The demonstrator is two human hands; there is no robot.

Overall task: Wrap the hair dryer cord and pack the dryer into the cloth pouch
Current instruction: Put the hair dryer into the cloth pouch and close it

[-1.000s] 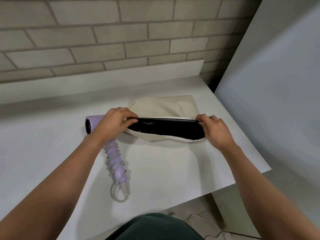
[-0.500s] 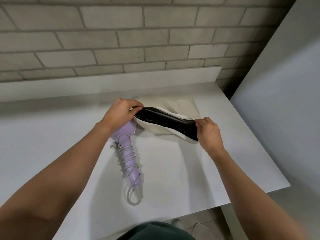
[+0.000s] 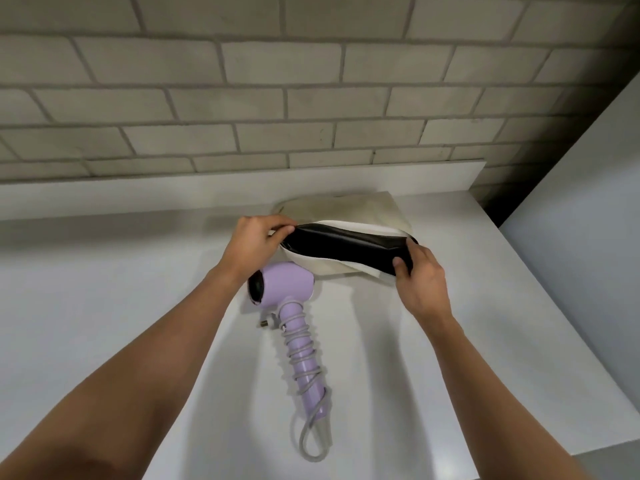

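Observation:
A cream cloth pouch point(image 3: 349, 211) with a black lining point(image 3: 343, 244) lies on the white table point(image 3: 104, 289), its mouth stretched wide. My left hand point(image 3: 254, 244) pinches the left end of the mouth's rim. My right hand point(image 3: 420, 282) grips the right end, thumb on the lining. The lilac hair dryer point(image 3: 287, 289) lies just in front of the pouch, under my left wrist, handle pointing toward me. Its grey cord point(image 3: 301, 344) is wound round the handle, with a loose loop trailing past the handle's end.
A brick wall point(image 3: 311, 98) rises behind the table's raised white back ledge point(image 3: 242, 185). A grey panel point(image 3: 581, 202) stands at the right, past the table's right edge. The near table edge runs at the lower right.
The view has tilted up and closer. The pouch mouth has been pulled up and back, its right end now lower than its left. The dryer head is now uncovered by my left hand.

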